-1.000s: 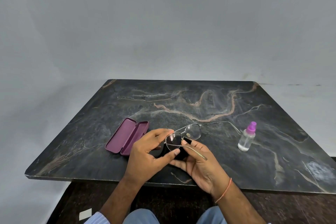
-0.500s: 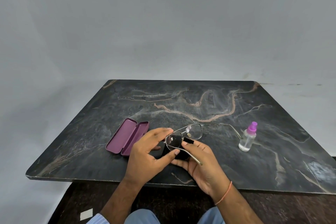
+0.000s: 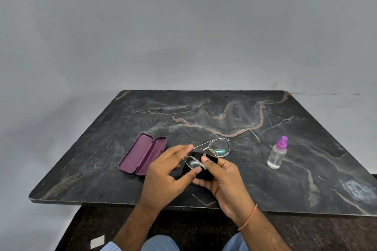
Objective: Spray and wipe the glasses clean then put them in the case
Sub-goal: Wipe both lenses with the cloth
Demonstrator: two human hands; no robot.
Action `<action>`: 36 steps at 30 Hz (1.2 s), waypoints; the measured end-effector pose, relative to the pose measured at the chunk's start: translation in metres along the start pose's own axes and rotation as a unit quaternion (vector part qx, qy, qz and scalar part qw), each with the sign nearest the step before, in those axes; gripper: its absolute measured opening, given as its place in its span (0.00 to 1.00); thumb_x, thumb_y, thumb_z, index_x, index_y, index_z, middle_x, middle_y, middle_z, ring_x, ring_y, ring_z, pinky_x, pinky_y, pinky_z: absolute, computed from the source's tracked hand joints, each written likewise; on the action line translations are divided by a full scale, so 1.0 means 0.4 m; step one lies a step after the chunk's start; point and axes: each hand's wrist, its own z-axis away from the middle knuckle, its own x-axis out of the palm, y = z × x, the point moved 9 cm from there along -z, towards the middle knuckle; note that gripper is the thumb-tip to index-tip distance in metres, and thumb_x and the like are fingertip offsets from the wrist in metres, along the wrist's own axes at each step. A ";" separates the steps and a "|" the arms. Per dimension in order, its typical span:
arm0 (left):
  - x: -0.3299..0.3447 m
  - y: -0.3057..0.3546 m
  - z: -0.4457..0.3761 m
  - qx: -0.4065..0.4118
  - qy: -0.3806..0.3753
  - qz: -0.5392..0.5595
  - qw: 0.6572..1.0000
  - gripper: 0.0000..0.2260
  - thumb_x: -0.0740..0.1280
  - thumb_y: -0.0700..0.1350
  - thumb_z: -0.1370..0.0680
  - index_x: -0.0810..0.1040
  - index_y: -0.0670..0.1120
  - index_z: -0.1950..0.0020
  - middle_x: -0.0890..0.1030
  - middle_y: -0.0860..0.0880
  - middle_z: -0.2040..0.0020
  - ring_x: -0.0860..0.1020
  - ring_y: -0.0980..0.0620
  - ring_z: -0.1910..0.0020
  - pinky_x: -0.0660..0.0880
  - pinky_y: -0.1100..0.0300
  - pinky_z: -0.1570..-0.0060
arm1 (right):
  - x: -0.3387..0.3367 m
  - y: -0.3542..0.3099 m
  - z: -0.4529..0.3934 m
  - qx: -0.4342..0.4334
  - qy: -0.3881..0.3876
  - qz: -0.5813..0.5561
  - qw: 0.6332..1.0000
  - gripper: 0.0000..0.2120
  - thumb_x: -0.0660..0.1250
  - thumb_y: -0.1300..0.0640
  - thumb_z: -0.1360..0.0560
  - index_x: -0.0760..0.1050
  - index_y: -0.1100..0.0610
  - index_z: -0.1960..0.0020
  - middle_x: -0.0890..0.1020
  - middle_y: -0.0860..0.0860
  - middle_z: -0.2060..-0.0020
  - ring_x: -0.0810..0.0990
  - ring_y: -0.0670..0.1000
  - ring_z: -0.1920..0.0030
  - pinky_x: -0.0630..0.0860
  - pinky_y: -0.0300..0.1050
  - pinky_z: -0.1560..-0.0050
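- My left hand [image 3: 163, 177] pinches the glasses [image 3: 208, 154] at the rim of the nearer lens: forefinger curled over the top edge, thumb pressed up from below.
- My right hand [image 3: 222, 177] holds a black cloth [image 3: 201, 175] folded around that same lens; the thumb lies on top of the cloth, against the lens and the folded temple, with the other fingers curled underneath.
- So the nearer lens sits right between my two grips, touching both, lifted above the dark stone table [image 3: 81, 169] near its front edge.
- The second lens sticks out beyond my right fingertips, away from me, uncovered, and its temple arm stretches farther out to the right of both grips.
- The purple case [image 3: 142, 155] lies open on the table, just beside my left knuckles, on their outer side, its hollow facing up.
- The spray bottle [image 3: 277, 154] with a pink cap stands upright, well apart from my right hand, off to its outer side.
- A thin orange thread circles my right wrist.
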 end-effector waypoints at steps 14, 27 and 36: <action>0.010 -0.059 0.002 -0.088 0.003 0.085 0.993 0.28 0.86 0.44 0.30 0.85 0.49 0.30 0.87 0.57 0.33 0.85 0.57 0.32 0.86 0.55 0.39 | 0.004 0.015 -0.009 0.051 -0.058 -0.037 0.996 0.15 0.73 0.62 0.23 0.82 0.68 0.38 0.83 0.66 0.46 0.85 0.56 0.51 0.82 0.60 0.39; 0.006 -0.058 0.001 -0.090 0.002 0.095 0.991 0.28 0.85 0.41 0.28 0.85 0.48 0.29 0.89 0.54 0.36 0.88 0.54 0.37 0.85 0.50 0.36 | -0.001 0.012 -0.016 0.041 -0.045 -0.082 0.995 0.15 0.73 0.68 0.26 0.82 0.65 0.39 0.86 0.65 0.44 0.87 0.59 0.49 0.86 0.54 0.45; -0.006 -0.042 -0.004 -0.081 0.021 0.083 0.993 0.28 0.85 0.38 0.29 0.85 0.45 0.30 0.90 0.54 0.39 0.89 0.57 0.40 0.83 0.64 0.39 | -0.002 0.025 -0.026 0.068 -0.049 -0.057 0.995 0.19 0.75 0.63 0.25 0.79 0.72 0.38 0.83 0.67 0.43 0.85 0.60 0.45 0.86 0.54 0.45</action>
